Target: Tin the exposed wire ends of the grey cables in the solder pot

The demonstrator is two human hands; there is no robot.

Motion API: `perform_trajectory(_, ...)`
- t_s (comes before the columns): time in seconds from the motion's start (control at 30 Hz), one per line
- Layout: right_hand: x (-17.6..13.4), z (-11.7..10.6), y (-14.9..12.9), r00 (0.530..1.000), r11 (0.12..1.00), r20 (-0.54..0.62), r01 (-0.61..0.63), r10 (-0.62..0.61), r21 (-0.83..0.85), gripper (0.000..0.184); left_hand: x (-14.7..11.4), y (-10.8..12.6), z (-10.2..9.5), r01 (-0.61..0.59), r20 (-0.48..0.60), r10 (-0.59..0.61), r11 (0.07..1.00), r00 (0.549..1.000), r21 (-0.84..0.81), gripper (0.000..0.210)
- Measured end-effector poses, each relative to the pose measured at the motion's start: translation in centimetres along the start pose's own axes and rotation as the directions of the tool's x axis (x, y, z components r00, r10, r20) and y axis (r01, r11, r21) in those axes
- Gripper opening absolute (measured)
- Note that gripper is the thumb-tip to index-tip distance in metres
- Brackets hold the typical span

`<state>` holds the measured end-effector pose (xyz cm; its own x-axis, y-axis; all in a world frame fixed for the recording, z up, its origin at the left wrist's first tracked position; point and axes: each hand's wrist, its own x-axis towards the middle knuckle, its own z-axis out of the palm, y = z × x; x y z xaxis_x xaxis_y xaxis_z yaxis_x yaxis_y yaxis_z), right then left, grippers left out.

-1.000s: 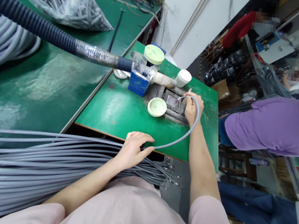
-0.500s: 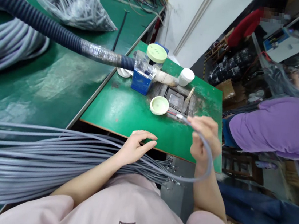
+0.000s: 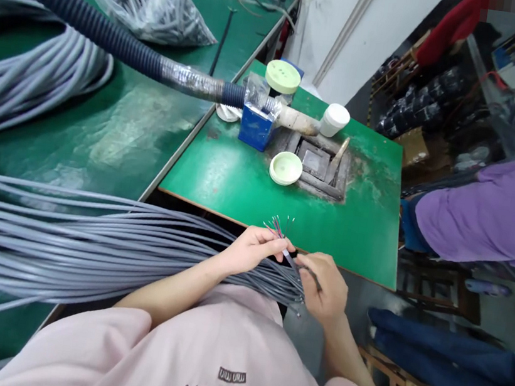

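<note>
Between my hands is the stripped end of a grey cable (image 3: 289, 261), its thin coloured wires (image 3: 278, 225) fanned out and pointing away from me. My left hand (image 3: 257, 250) pinches it near the base of the wires. Just to the right, my right hand (image 3: 325, 285) is closed around the grey jacket. Under my left forearm lies a thick bundle of grey cables (image 3: 103, 248), running from the left to ends near my lap. Beyond my hands, a pale green cup (image 3: 286, 168) stands beside a square metal solder pot (image 3: 316, 163) with a scraper (image 3: 338, 159) resting in it.
A ribbed hose (image 3: 114, 54) crosses from the upper left to a nozzle (image 3: 298, 121) by a blue box (image 3: 255, 128). A white cup (image 3: 334, 120) and a green-lidded jar (image 3: 283, 77) stand behind. Coiled cables (image 3: 64, 72) and a plastic bag (image 3: 154, 2) lie left. A person in purple (image 3: 483, 210) is at right.
My right hand has brought the cable end back from beside the solder pot toward me. My left hand, open before, now pinches it. The view has shifted slightly.
</note>
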<state>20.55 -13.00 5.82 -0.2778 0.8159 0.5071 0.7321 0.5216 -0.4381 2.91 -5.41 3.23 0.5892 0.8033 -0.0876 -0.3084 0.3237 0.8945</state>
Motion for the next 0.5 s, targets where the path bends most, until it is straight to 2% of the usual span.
perform_trajectory(0.07,-0.3,0.7,-0.3,0.995,0.997,0.059,-0.076,0.075,0.006,0.015,-0.2,-0.1,0.2,0.007,0.037,-0.007,1.000,0.999,-0.001,0.043)
perform_trajectory(0.17,-0.4,1.7,-0.7,0.988,0.994,0.114,-0.105,0.105,-0.005,0.020,-0.4,-0.3,0.3,0.021,0.056,-0.021,1.000,0.998,-0.006,0.045)
perform_trajectory(0.5,-0.3,2.1,-1.8,0.981,0.978,0.104,-0.177,0.166,0.109,0.018,-0.5,-1.1,0.4,0.081,0.032,-0.078,0.989,0.996,-0.121,0.045)
